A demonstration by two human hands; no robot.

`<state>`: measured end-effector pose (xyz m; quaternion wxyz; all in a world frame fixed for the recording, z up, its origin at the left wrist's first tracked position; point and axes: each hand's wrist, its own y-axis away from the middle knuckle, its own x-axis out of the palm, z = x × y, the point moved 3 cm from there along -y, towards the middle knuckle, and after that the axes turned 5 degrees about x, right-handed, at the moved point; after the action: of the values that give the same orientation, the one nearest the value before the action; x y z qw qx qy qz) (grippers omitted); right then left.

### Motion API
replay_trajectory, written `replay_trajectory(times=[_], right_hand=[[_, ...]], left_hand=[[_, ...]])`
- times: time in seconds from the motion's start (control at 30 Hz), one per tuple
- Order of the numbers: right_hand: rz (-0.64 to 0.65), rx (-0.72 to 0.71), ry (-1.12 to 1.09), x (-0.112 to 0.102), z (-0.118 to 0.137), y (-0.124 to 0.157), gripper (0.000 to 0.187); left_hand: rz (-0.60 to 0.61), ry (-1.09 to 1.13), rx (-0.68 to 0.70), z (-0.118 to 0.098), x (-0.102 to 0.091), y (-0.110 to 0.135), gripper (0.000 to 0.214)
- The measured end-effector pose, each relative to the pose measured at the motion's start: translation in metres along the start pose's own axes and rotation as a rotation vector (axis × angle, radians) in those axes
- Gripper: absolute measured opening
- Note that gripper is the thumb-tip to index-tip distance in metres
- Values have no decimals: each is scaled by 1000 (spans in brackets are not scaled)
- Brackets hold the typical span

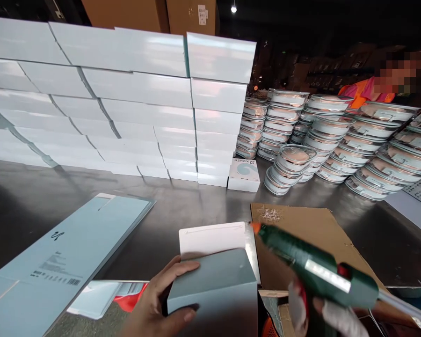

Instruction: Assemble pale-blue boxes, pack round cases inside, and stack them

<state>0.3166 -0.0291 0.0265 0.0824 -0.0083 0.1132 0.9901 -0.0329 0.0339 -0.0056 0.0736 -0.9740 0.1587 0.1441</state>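
Observation:
A light grey-blue carton (214,276) is in the grip of my left hand (164,299), with the fingers on its top edge and the thumb on its near side. Its white end flap (212,238) stands out at the far side, and a thin line runs along it. In my right hand (323,306), which seems to wear a white glove, is a dark green hot glue gun (312,262). The gun's orange nozzle (255,227) points left, close to the right end of the flap. A clear glue stick (403,306) sticks out of its rear.
Flattened light-blue cartons (73,252) lie at left. A wall of stacked white boxes (154,98) stands behind, beside a small printed box (243,174). Several stacks of round lidded containers (291,164) fill the right. Brown cardboard (315,238) lies under the gun. A person in an orange vest (363,91) is beyond.

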Motion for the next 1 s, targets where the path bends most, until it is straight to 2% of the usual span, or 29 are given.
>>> replay_trajectory(times=[0.07, 0.13, 0.23, 0.3, 0.33, 0.37, 0.4, 0.43, 0.47, 0.53, 0.57, 0.6, 0.67, 0.73, 0.8, 0.9, 1.0], right_hand=[[-75, 102, -189, -17, 4, -17, 47], [-187, 257, -278, -39, 2, -33, 47], [-317, 437, -89, -75, -1, -42, 37], [-399, 396, 80, -82, 3, -36, 34], [-430, 303, 137, -77, 7, -31, 29], [-402, 184, 182, -63, 12, -27, 30], [-321, 31, 209, -42, 18, -24, 51], [-149, -99, 209, -16, 23, -22, 81], [111, -185, 170, 14, 25, -20, 104], [428, -289, 103, 59, 26, -18, 109], [481, -338, 96, 72, 26, -18, 103], [467, -391, 121, 79, 24, -19, 92], [403, -542, 253, 81, 22, -21, 78], [406, -691, 420, 76, 23, -21, 74], [445, -772, 555, 70, 26, -21, 74], [452, -773, 604, 66, 35, -23, 67], [466, -757, 590, 63, 41, -24, 63]], left_hand=[[12, 48, -4, 5, 0, 1, 54], [6, 21, 0, 10, 1, 4, 55], [29, -48, -41, 16, 6, 8, 55], [35, -92, -69, 19, 8, 10, 58], [50, -103, -64, 20, 9, 10, 59], [64, -106, -53, 20, 11, 9, 60], [70, -101, -40, 19, 13, 9, 60], [65, -83, -26, 18, 15, 7, 58], [47, -51, -16, 15, 18, 6, 55], [-30, 73, 0, 8, 26, 4, 47], [-86, 172, 12, 4, 30, 3, 44], [-147, 284, 33, -1, 33, 2, 42], [-260, 467, 100, -9, 37, 0, 43], [-291, 503, 173, -16, 37, -3, 44], [-196, 411, 225, -21, 36, -6, 42], [-19, 283, 258, -23, 34, -10, 26], [29, 262, 266, -22, 25, -14, 16]])
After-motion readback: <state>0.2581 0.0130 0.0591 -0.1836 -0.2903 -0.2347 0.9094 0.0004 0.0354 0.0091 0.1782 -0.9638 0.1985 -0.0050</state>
